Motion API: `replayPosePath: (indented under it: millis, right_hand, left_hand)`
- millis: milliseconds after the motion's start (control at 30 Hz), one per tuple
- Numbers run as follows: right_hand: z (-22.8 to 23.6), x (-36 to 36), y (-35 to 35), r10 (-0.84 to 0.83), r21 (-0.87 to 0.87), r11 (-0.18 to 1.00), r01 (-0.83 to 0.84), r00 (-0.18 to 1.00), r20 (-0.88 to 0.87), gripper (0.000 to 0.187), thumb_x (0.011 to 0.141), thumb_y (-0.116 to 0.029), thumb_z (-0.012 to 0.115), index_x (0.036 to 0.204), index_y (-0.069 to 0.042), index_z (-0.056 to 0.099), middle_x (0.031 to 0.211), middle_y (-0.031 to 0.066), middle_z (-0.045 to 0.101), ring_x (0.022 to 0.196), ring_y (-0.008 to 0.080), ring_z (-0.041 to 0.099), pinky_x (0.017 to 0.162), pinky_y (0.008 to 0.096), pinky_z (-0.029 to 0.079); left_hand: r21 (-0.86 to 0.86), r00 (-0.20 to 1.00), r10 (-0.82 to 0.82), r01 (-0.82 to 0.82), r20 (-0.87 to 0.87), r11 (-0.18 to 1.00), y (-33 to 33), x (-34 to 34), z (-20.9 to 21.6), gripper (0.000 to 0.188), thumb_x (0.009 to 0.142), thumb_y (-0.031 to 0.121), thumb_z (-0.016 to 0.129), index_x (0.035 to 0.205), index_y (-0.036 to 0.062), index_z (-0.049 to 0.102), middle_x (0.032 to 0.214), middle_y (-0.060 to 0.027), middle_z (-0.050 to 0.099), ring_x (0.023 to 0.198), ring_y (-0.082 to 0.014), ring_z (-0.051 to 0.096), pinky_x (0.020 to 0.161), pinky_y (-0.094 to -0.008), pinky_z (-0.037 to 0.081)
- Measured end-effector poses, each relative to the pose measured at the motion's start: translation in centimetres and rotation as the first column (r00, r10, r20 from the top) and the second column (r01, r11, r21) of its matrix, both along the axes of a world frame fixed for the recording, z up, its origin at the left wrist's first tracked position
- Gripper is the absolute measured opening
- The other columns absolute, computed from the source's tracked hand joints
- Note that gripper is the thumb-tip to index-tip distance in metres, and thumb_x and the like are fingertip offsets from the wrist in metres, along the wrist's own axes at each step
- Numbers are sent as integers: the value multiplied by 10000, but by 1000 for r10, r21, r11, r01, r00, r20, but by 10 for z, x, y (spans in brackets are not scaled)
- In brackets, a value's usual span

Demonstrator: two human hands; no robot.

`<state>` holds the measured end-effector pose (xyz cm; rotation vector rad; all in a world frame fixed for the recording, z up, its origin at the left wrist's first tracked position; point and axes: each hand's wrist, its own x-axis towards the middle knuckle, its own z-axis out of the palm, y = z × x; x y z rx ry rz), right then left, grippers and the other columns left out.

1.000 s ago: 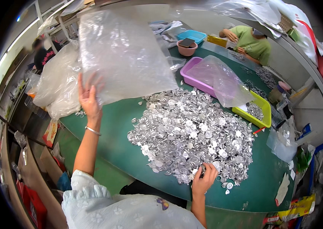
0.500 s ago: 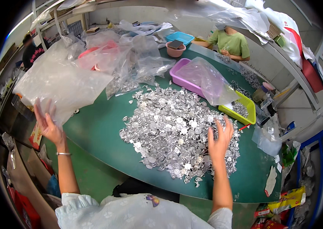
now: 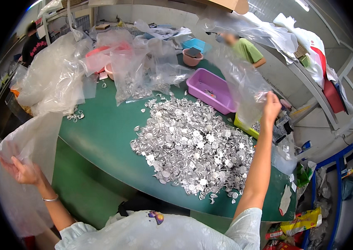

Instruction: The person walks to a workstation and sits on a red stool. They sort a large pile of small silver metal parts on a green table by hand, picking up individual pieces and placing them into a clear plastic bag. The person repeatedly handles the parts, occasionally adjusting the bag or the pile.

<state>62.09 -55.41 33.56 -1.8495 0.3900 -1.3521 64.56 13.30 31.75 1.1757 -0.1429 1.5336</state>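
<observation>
My left hand (image 3: 24, 171) is closed on a large clear plastic bag (image 3: 38, 137) that hangs beyond the table's left edge; part of my fingers shows through the film. Raised at the right, my right hand (image 3: 271, 107) grips a second clear plastic bag (image 3: 243, 79) by its corner, over the purple basin and the yellow-green basin (image 3: 245, 127). Between my arms lies a wide heap of small silvery metal pieces (image 3: 193, 146) on the green table (image 3: 101, 137). The purple basin (image 3: 209, 92) holds a few small bits.
Several clear bags (image 3: 55, 71), some with metal pieces, crowd the table's far left. A pink bowl (image 3: 192, 59) and a blue basin (image 3: 196, 43) stand behind. A person in green (image 3: 249, 50) is across the table. Overhead, a shelf (image 3: 310, 83) carries bags. A white glove (image 3: 285, 200) lies near right.
My left hand has moved left and down with its bag. My right hand has left the heap and lifted the bag off the purple basin. The person in green has shifted posture.
</observation>
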Motion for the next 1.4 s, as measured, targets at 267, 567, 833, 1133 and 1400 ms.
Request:
replayPosePath:
  millis: [267, 567, 833, 1133, 1400]
  right_hand:
    - [57, -73, 19, 474, 505, 659, -557, 829, 295, 236, 953, -172, 462, 1017, 37, 549, 982, 165, 635, 847, 312, 654, 722, 381, 552]
    - [34, -98, 13, 577, 681, 256, -686, 674, 462, 249, 946, -187, 466, 1007, 25, 581, 967, 162, 649, 875, 297, 641, 787, 392, 534]
    - [27, -111, 31, 565, 663, 209, -719, 642, 518, 278, 948, -186, 464, 1017, 52, 587, 959, 154, 652, 857, 268, 644, 782, 366, 536]
    - [26, -120, 50, 558, 673, 305, -674, 699, 447, 251, 949, -181, 467, 1005, 22, 605, 948, 123, 661, 824, 235, 652, 739, 348, 541]
    - [3, -121, 42, 686, 616, 100, -781, 503, 526, 307, 948, -180, 420, 1088, 39, 583, 1085, 180, 632, 972, 297, 627, 868, 417, 505]
  left_hand:
    - [-29, 1000, -8, 7, -26, 1000, 32, 1, -31, 456, 896, -107, 338, 1350, -73, 302, 1379, -258, 353, 1211, -416, 457, 1048, -558, 348]
    - [-40, 995, -61, 58, -84, 997, 39, -5, -37, 434, 916, -91, 331, 1348, -55, 313, 1422, -181, 328, 1195, -430, 471, 1023, -553, 374]
    - [-77, 978, -200, 195, -61, 978, 20, -17, -24, 442, 927, -74, 337, 1367, -47, 304, 1431, -176, 325, 1225, -400, 451, 1048, -531, 352]
    - [-59, 887, -452, 448, -88, 892, -21, -23, -6, 470, 938, -35, 356, 1399, 57, 348, 1457, -122, 334, 1234, -362, 460, 1006, -453, 392]
    - [0, 709, -692, 699, -134, 716, -37, -28, 2, 477, 913, -34, 401, 1380, 65, 397, 1455, -123, 341, 1243, -328, 454, 1022, -415, 397]
